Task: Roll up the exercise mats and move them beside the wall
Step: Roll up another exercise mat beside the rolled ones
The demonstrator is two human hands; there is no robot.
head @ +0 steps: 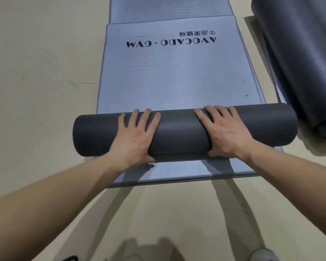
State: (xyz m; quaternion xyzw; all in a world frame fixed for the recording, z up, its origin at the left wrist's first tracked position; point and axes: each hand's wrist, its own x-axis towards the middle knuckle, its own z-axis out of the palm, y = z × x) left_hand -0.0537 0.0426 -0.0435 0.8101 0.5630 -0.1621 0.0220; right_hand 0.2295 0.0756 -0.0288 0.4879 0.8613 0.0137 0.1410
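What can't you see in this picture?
Head view only:
- The wall: outside the picture.
- The farthest flat mat: far end cut off by the top edge.
- The other rolled mat: cut off by the right edge.
- Parts of the dark roll: covered by the left hand and right hand.
- The shoe: cut off by the bottom edge.

The rolled mat [184, 129] looks matt, smooth dark foam — its flat part [169, 72] a faintly sheened, finely woven-textured grey.
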